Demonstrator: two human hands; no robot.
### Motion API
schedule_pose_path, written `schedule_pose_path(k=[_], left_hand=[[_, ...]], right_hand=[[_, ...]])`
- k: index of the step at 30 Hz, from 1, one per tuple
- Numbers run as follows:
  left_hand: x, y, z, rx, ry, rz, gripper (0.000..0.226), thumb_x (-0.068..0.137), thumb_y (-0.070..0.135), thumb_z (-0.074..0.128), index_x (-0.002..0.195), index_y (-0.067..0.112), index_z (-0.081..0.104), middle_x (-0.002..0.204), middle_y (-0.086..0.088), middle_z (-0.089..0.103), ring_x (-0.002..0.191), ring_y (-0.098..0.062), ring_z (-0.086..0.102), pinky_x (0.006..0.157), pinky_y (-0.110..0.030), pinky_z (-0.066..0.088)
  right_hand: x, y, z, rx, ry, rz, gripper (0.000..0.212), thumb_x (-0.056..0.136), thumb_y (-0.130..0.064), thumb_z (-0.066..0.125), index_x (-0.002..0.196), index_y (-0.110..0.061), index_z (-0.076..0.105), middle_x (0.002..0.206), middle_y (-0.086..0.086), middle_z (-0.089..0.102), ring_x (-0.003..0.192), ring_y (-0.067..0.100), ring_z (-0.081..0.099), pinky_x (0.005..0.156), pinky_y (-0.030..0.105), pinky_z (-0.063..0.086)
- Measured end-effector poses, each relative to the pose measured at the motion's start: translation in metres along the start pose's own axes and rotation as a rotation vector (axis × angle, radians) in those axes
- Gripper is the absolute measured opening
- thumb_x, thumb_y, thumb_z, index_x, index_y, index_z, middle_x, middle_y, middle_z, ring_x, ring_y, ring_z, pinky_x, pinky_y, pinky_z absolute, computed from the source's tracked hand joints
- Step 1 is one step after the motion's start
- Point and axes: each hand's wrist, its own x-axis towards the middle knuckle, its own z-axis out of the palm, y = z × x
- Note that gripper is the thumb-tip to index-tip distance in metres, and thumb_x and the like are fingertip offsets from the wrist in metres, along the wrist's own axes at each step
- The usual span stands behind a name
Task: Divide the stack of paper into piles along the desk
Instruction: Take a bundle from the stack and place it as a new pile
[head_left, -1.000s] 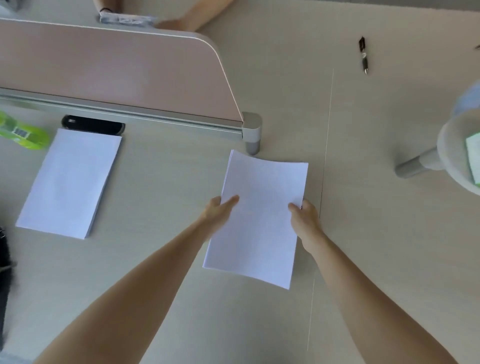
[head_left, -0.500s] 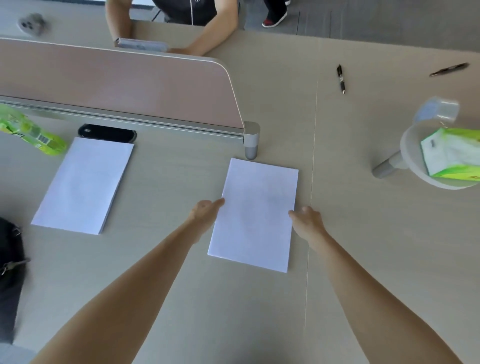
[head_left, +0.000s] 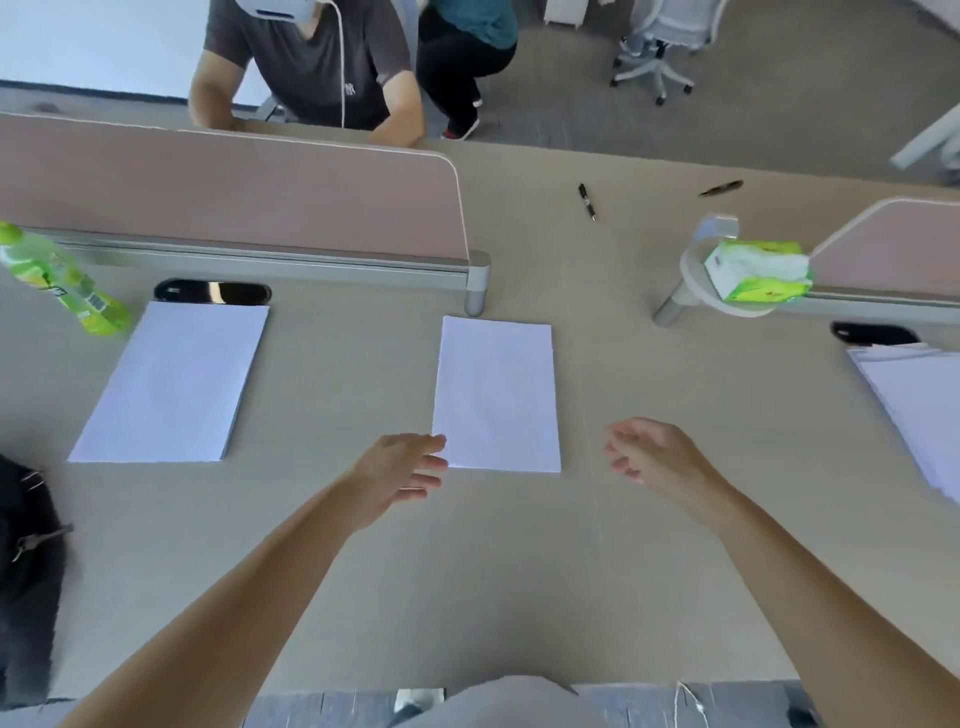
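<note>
**Paper piles: middle pile down, both hands empty**

Middle pile (head_left: 496, 392) lies flat on the desk (head_left: 519, 571), just in front of the end post of the pink divider (head_left: 234, 197). Its long edges run away from me. Left pile (head_left: 176, 384) lies flat, well apart toward the desk's left edge, with a green bottle (head_left: 62, 280) just beside its far left corner. Right stack (head_left: 919, 410), its sheets slightly fanned, sits at the desk's right edge and is cut off by the frame. Bare desk lies between the middle pile and the right stack, and along the near edge under my forearms.

My left hand (head_left: 400, 475) is empty, fingers straight and relaxed, with the tips at the middle pile's near left corner. I cannot confirm contact. My right hand (head_left: 654, 452) is empty, fingers loosely curled, clear of the pile's right edge with bare desk between.

Containers: one round white tray (head_left: 688, 270) on a stalk, toward the far right, holds a green-and-white tissue pack (head_left: 756, 270). A black bag (head_left: 26, 561) sits by the desk's near left edge. A black pen (head_left: 587, 201) lies on the far half.

Change since half a second ago: both hands then stood against the middle pile's long edges. Now both are drawn back toward me, the right one fully off. The pile has not shifted from the divider post.
</note>
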Motion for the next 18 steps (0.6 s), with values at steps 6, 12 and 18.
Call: schedule_pose_path(k=[6,12,18], left_hand=[[-0.039,0.005,0.039,0.003,-0.273,0.091,0.07,0.05,0.046,0.076,0.108,0.008,0.069,0.095,-0.007,0.071,0.087,-0.029,0.068,0.089,-0.041,0.051],[-0.056,0.032,0.123,0.136,-0.45,0.149,0.057,0.058,0.038,0.078,0.106,0.009,0.071,0.097,-0.005,0.072,0.086,-0.026,0.069,0.094,-0.042,0.05],[-0.077,0.032,0.251,0.27,-0.624,0.176,0.038,0.077,0.028,0.073,0.11,0.01,0.067,0.094,-0.003,0.069,0.084,-0.023,0.066,0.083,-0.034,0.05]], right_hand=[[-0.124,0.02,-0.032,0.071,0.153,0.002,0.015,0.098,-0.019,0.057,0.101,-0.015,0.07,0.089,0.003,0.073,0.081,0.016,0.072,0.081,0.033,0.054],[-0.205,0.064,-0.074,0.152,0.367,0.011,0.016,0.099,-0.017,0.055,0.1,-0.018,0.071,0.089,0.002,0.074,0.079,0.015,0.072,0.083,0.038,0.054],[-0.264,0.134,-0.13,0.268,0.517,0.029,0.019,0.1,-0.016,0.054,0.1,-0.021,0.072,0.088,-0.001,0.076,0.08,0.016,0.072,0.086,0.042,0.054]])
